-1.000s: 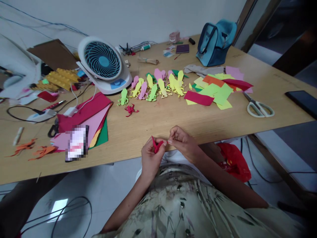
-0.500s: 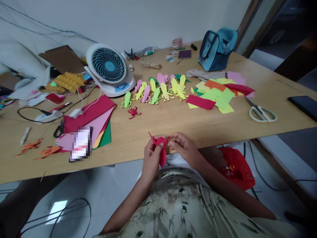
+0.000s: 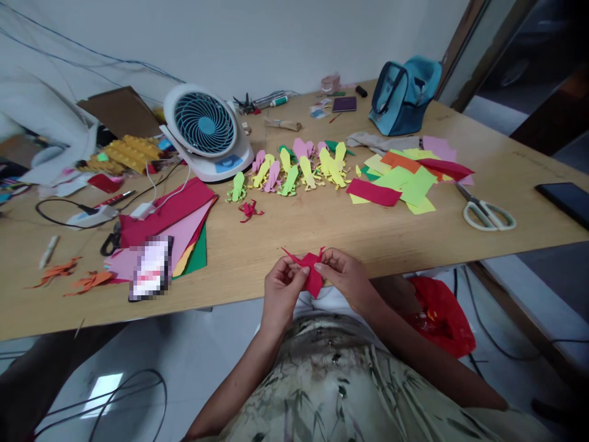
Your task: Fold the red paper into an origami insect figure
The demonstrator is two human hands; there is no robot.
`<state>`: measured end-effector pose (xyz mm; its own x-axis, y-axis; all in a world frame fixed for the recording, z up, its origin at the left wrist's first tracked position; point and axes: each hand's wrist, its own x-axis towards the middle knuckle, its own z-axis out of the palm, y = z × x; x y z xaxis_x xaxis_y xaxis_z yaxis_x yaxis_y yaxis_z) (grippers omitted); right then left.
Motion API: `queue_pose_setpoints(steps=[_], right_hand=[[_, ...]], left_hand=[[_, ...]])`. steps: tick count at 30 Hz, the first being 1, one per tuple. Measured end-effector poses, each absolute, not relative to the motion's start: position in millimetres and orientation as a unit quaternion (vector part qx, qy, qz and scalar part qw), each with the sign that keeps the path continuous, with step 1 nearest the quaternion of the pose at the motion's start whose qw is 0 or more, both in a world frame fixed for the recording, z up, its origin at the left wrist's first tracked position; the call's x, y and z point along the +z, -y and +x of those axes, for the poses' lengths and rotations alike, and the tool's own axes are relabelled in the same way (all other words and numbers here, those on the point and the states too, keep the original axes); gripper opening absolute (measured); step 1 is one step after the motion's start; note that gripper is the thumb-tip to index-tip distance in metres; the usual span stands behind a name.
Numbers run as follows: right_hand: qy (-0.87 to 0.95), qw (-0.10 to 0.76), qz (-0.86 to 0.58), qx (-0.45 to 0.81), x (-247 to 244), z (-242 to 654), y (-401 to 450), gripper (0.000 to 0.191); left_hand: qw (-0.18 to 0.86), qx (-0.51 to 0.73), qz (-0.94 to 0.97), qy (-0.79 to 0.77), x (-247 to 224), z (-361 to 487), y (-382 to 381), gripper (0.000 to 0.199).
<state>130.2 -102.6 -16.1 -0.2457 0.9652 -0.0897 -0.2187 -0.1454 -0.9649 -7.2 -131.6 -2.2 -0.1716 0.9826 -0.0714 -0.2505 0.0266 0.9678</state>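
A partly folded red origami paper piece (image 3: 314,283) is held in front of me at the table's near edge, with thin pointed limbs sticking up at its top left and top right. My left hand (image 3: 283,288) pinches its left side, thumb on top. On its right side, my right hand (image 3: 343,276) grips it between thumb and fingers. The fingertips beneath the paper are hidden. Beyond my hands lies a small finished red origami figure (image 3: 249,210). Behind it stand several yellow, pink and green paper figures (image 3: 289,169).
White-handled scissors (image 3: 488,215) and loose coloured paper (image 3: 405,178) lie to the right, near a dark phone (image 3: 564,202). A fan (image 3: 207,132) stands at back left. Paper sheets (image 3: 165,215) and orange paper figures (image 3: 89,282) are at left. A blue bag (image 3: 402,98) sits at the back.
My right hand has moved in from beside the paper and now grips its right side. The red piece has shifted slightly right and its face is spread wider.
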Motion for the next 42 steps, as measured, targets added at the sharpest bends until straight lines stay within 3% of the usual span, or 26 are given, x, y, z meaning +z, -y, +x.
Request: queue_pose_setpoints(steps=[16,23,36,42], right_hand=[[0.416,0.472,-0.394,0.670,-14.1,127.8,101.2,0.029],[0.433,0.488,-0.429,0.625,-17.3,131.0,98.8,0.025],[0.424,0.439,-0.365,0.703,-11.9,131.0,96.8,0.027],[0.426,0.408,-0.407,0.698,-10.8,132.5,96.6,0.029]], left_hand=[[0.493,0.605,0.379,-0.497,-7.5,-11.4,130.0,0.029],[0.514,0.611,0.369,-0.476,-10.7,-9.7,129.4,0.032],[0.543,0.583,0.319,-0.514,-8.8,-5.2,128.2,0.040],[0.577,0.577,0.308,-0.490,-8.1,-4.3,128.6,0.047]])
